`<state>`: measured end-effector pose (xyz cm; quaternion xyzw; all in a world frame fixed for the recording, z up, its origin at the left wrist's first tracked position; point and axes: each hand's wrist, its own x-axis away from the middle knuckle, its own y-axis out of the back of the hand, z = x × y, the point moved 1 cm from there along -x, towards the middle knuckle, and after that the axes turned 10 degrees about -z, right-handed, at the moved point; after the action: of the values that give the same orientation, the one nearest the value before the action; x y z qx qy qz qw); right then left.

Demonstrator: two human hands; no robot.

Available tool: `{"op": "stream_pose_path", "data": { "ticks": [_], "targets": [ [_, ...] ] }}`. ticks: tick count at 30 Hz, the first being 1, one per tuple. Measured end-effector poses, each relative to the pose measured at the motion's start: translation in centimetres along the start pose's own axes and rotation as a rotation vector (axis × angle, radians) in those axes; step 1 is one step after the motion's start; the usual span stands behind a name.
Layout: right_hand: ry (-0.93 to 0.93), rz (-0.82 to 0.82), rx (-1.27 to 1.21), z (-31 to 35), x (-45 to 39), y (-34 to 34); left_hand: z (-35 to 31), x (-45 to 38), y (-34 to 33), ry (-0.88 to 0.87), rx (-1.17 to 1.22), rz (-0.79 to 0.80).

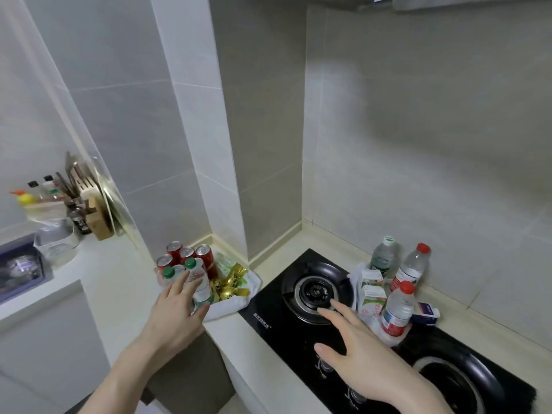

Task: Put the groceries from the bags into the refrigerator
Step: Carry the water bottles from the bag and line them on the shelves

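Left hand [176, 306]: lower centre-left of the frame, fingers straight and spread, fingertips against a green-capped bottle [198, 282]; the thumb lies below the bottle's base, not curled round it.
Right hand [355, 348]: lower centre-right, palm down, fingers straight and loose, holding nothing; it hovers over the front of the gas stove [268, 321] beside the near burner [316, 291].
Left bag [236, 297]: thin white plastic, crumpled and slumped open on the pale table [119, 282], centre-left of the frame, in the corner by a tiled pillar.
Bag contents, left: four red cans [186, 255] with round silver tops stand upright at the back; two clear ribbed plastic bottles with green caps in front; shiny gold foil packets [230, 285], wrinkled, at the right side.
Right bag [358, 274]: white plastic, flattened, on the stove's right edge, centre-right of the frame.
Bag contents, right: two small rectangular cartons [372, 291], white with green and orange print; three clear bottles upright, two with red caps [398, 309] and one with a white cap [383, 256]; a small blue and white box [425, 313] lies on its side just beside them.
Gas stove: glossy black glass top, round black pan rings, metal burner heads; a second burner shows at lower right.
Walls: smooth grey-white tiles, matte.
Far left of the frame: wooden knife block [89, 204], a dark jar, a yellow squeeze bottle [25, 198], clear plastic tubs.
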<state>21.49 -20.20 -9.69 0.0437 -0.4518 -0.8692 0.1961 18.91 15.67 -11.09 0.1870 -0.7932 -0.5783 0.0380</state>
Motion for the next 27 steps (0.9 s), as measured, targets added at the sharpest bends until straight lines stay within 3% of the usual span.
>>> {"op": "stream_pose_path", "data": {
  "ticks": [13, 27],
  "targets": [
    [0.195, 0.138, 0.078, 14.5, -19.9, -11.3, 12.6, -9.8, -1.5, 0.164, 0.092, 0.110],
    [0.182, 0.166, 0.225, 20.5, -31.4, -21.6, 15.9, -14.4, -4.8, 0.132, 0.159, 0.168]
  ]
}}
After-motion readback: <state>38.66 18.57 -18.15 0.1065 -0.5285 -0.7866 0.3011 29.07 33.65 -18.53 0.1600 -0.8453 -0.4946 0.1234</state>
